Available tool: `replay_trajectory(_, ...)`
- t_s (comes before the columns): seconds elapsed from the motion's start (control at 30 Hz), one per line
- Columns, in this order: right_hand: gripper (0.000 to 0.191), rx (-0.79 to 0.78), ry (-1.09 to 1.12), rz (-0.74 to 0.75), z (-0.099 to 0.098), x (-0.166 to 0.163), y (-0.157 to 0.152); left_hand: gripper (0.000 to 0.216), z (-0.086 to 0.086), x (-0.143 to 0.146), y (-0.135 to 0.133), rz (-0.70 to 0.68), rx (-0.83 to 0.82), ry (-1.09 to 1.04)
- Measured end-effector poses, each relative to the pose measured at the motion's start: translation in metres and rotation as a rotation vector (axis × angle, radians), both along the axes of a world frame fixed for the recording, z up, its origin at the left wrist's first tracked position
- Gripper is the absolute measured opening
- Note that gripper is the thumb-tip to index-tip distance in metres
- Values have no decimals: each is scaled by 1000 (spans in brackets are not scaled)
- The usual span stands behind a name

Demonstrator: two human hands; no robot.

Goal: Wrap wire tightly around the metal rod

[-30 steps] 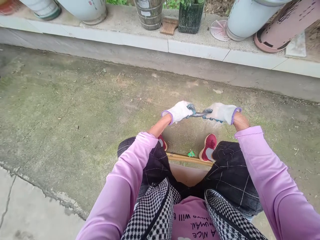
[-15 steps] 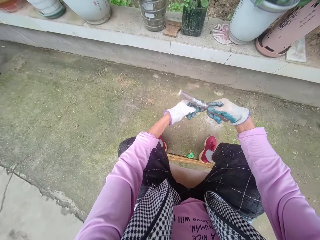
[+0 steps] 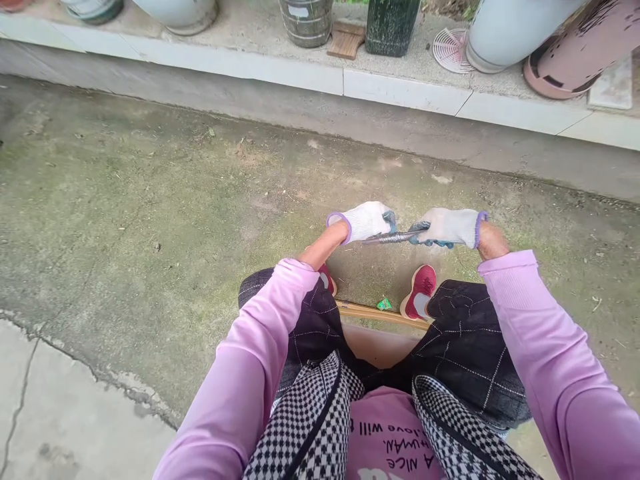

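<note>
My left hand [image 3: 367, 222] and my right hand [image 3: 447, 227] wear white knit gloves with blue-green coated palms and purple cuffs. Between them is a thin rod wound with silver wire [image 3: 396, 237], held roughly level above the ground. The fingers of my right hand are wrapped round its right end. My left hand is closed at the left part, knuckles up, and its fingers are mostly hidden beneath the glove's back. What the rod belongs to cannot be made out.
A low tiled ledge [image 3: 400, 90] runs across the back, bearing several flowerpots, a wooden block [image 3: 346, 40] and a pink round grid [image 3: 451, 51]. Below my hands are red shoes [image 3: 421, 288], a green wrapper [image 3: 384, 304] and a wooden bar [image 3: 370, 311] on mossy concrete.
The wire-wound rod has turned from slanting, left end up, to nearly level. My left hand has rolled over, knuckles up, and my right hand has turned palm down. The view has tilted slightly downward.
</note>
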State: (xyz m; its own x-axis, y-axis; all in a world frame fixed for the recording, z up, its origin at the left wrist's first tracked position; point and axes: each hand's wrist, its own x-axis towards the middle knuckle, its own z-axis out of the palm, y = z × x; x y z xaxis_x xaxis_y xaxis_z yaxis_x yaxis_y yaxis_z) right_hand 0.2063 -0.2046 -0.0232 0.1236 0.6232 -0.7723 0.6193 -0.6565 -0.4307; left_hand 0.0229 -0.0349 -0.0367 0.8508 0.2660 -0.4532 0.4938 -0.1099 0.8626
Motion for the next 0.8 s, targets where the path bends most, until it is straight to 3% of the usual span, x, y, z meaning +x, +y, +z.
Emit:
replay_trajectory(0.07, 25, 3, -154, 14, -1, 1, 3, 17, 1, 0, -1, -123, 95, 42)
replay_trajectory(0.13, 20, 42, -262, 10, 1, 5, 6, 13, 1, 0, -2, -154, 149, 73)
replay_trajectory(0.33, 18, 207, -425, -86, 7, 15, 11, 8, 0, 5, -9, 76, -64, 49)
replay_trajectory(0.5, 22, 261, -276, -322, 9, 9, 10, 6, 8, 7, -14, 131, -235, -2)
replay_trajectory(0.7, 23, 312, -323, -250, 6, 4, 13, 15, 24, 10, -13, 271, -342, -36)
replay_trajectory(0.8, 22, 296, -290, -274, 6, 0, 15, 21, 23, 10, -17, 314, -388, -45)
